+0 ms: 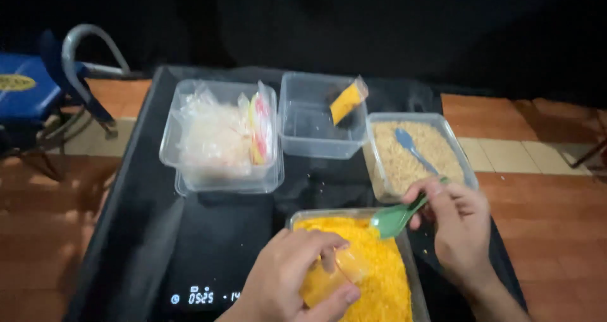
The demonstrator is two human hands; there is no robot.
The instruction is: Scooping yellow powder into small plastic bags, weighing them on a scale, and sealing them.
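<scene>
My left hand [292, 278] grips a small clear plastic bag [329, 276] partly filled with yellow grains, held over a clear tub of yellow grains [386, 271] at the near edge. My right hand [458, 224] holds a green plastic spoon [393, 218] by its handle, with the bowl of the spoon just above the tub and close to the bag's mouth.
A clear tub of pale grains [382, 170] with a blue spoon [412, 146] stands behind my right hand. Farther back are a tub with one filled yellow packet [347, 102] and a tub stuffed with clear bags [221, 132]. A black cloth-covered table [208, 233] and a blue chair [31, 88] are at left.
</scene>
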